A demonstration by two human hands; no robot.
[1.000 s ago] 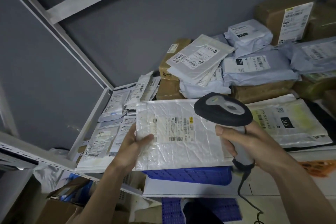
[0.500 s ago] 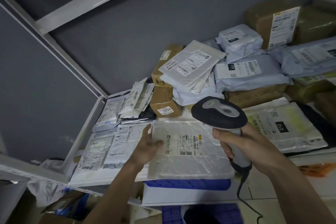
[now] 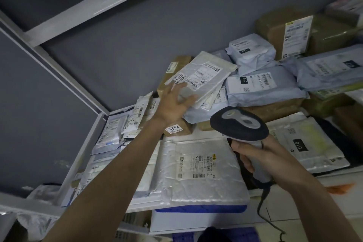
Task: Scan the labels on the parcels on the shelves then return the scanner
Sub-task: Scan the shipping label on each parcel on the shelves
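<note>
Grey metal shelf [image 3: 78, 155] — flat bubble mailer [image 3: 204, 169], brown boxes [image 3: 275, 106], plastic mailers [image 3: 110, 133] piled on it

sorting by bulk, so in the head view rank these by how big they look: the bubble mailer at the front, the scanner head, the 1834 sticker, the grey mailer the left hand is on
1. bubble mailer, largest, though it also lies nearest the camera.
2. grey mailer under the left hand.
3. scanner head; held closer, so it may look bigger than it is.
4. 1834 sticker, smallest.

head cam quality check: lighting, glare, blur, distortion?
Head view: dim, flat lighting with a grey cast; mild glare on the bubble mailer; left hand slightly motion-blurred; scanner fairly sharp in the right hand; wide-angle bends the shelf frame; small label print unreadable.
</note>
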